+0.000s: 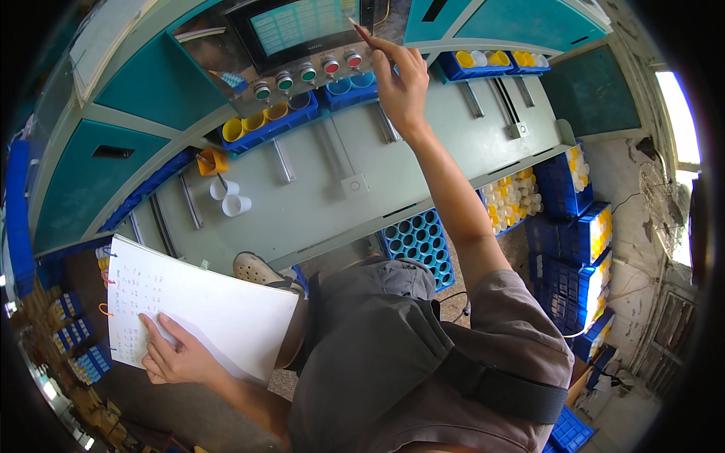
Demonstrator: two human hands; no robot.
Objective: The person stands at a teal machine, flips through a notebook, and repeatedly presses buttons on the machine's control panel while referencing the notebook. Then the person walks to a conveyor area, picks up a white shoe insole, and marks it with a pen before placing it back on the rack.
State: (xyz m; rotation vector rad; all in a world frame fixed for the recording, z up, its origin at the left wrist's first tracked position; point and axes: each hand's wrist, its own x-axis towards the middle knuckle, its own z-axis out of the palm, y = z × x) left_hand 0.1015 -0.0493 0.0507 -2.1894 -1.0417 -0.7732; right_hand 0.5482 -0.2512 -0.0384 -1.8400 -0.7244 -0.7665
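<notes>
My right hand (402, 81) is raised at the far side, pinching a slim dark red pen (364, 34) with a pale tip. That tip lies over the right edge of a lit touchscreen (306, 29) in a dark frame. A ring-bound notebook (219, 302) is spread at the lower left, above my leg, with handwritten rows along its left side. On the page rests my left hand (177, 355), index finger and thumb stretched toward the written rows, the other fingers curled. Whether it also grips the notebook's edge is hidden.
Green and red push buttons (308, 72) line the panel under the screen. Blue bins (276, 132) with yellow and blue cups hang below. Two white cups (236, 204) stand on the pale bench (325, 219). Blue crates (559, 283) are stacked at right.
</notes>
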